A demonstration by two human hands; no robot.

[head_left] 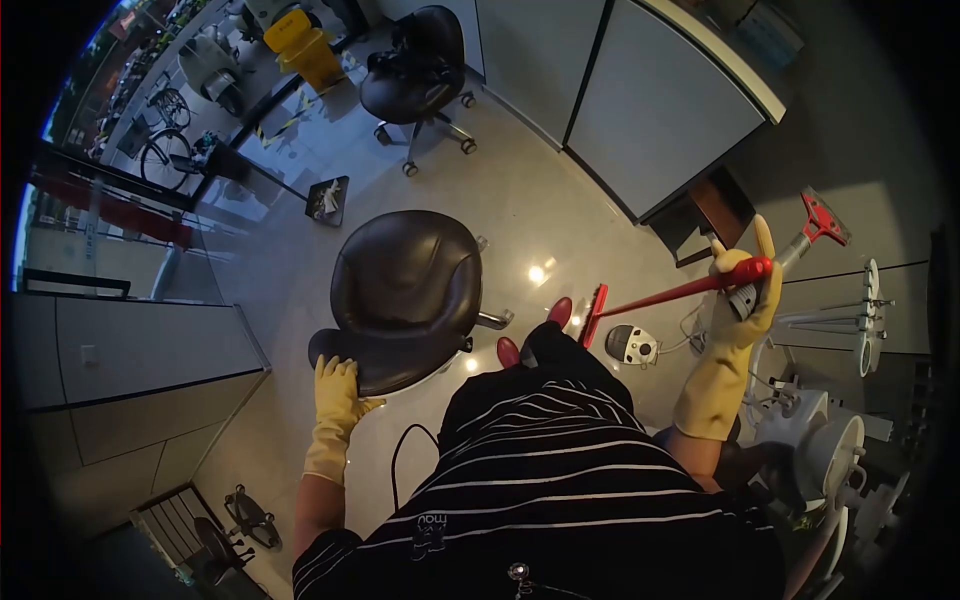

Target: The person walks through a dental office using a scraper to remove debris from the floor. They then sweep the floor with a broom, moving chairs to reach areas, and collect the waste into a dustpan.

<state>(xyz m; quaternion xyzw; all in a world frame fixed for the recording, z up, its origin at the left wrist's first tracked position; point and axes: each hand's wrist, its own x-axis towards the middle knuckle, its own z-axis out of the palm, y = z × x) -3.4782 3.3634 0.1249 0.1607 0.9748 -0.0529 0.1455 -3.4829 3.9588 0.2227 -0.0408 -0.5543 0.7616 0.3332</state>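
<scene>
My left hand (337, 400), in a yellow rubber glove, grips the edge of a dark leather office chair (405, 285), its fingers curled over the chair's lower end. My right hand (750, 285), gloved the same way, holds a long red-handled floor squeegee (665, 295), whose red head is down on the floor near my shoes. A scraper (826, 220) with a red head, a metal blade and a grey shaft is also in that hand. One or two fingers of the right hand point up past the handles. The grip on the shafts is partly hidden by the glove.
A foot pedal (632, 345) lies on the floor by the squeegee, near dental equipment (810, 440) at right. A second chair (415, 75) on casters, a yellow bin (305, 52) and a long-handled dustpan (327, 201) stand ahead. Cabinets (660, 90) border the floor.
</scene>
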